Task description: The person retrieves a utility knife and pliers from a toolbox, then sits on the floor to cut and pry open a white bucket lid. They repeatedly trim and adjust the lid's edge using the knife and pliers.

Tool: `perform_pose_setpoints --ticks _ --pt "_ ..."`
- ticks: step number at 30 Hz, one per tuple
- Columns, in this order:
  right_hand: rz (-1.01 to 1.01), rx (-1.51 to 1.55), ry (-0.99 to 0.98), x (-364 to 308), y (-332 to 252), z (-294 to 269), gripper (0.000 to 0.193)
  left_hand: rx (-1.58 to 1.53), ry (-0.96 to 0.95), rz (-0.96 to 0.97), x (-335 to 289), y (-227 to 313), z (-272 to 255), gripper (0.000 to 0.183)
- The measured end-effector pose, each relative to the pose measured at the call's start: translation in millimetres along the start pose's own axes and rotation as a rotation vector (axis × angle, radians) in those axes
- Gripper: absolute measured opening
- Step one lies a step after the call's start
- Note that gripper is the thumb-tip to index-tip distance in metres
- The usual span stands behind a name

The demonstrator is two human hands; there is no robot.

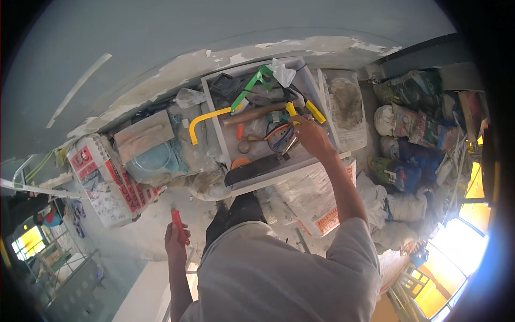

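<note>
My left hand (176, 240) is low at the left, beside my body, with its fingers closed round a red-handled tool (180, 226). The kind of that tool is not clear. My right hand (312, 135) reaches into a pale, shallow tool box (213, 126). Its fingers close on a yellow-handled tool (291, 109), partly hidden by the hand. Around it lie a hammer with a wooden handle (255, 114), another yellow handle (315, 111), a green tool frame (250, 88) and a curved yellow bar (203, 119). A long dark tool (256, 169) rests along the box's near side.
Red-and-white printed bags (107, 180) and a board (144, 137) sit left of the box. Further bags lie under its near edge (306, 198). Stuffed sacks (407, 161) pile up at the right. A grey wall with peeling paint (236, 56) stands behind.
</note>
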State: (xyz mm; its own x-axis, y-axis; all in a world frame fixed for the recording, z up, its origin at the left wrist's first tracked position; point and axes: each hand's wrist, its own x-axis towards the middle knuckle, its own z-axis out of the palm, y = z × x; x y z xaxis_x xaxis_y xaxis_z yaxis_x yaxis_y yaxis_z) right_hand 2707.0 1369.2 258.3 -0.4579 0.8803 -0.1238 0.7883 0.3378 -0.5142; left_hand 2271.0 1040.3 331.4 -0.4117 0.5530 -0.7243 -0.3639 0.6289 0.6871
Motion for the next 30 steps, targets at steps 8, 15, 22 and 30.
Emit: perform_pose_setpoints --ticks 8,15,22,30 --pt "0.188 0.305 0.118 27 28 -16 0.028 -0.067 -0.001 -0.012 -6 -9 -11 0.029" --pt "0.265 -0.336 0.272 26 112 60 0.044 -0.001 -0.002 -0.006 -3 -6 -3 0.031" --pt "0.405 -0.329 0.297 37 57 57 0.037 0.061 -0.047 -0.014 9 -1 1 0.032" --pt "0.359 0.093 0.394 6 52 -11 0.026 0.123 -0.142 0.002 19 6 23 0.033"
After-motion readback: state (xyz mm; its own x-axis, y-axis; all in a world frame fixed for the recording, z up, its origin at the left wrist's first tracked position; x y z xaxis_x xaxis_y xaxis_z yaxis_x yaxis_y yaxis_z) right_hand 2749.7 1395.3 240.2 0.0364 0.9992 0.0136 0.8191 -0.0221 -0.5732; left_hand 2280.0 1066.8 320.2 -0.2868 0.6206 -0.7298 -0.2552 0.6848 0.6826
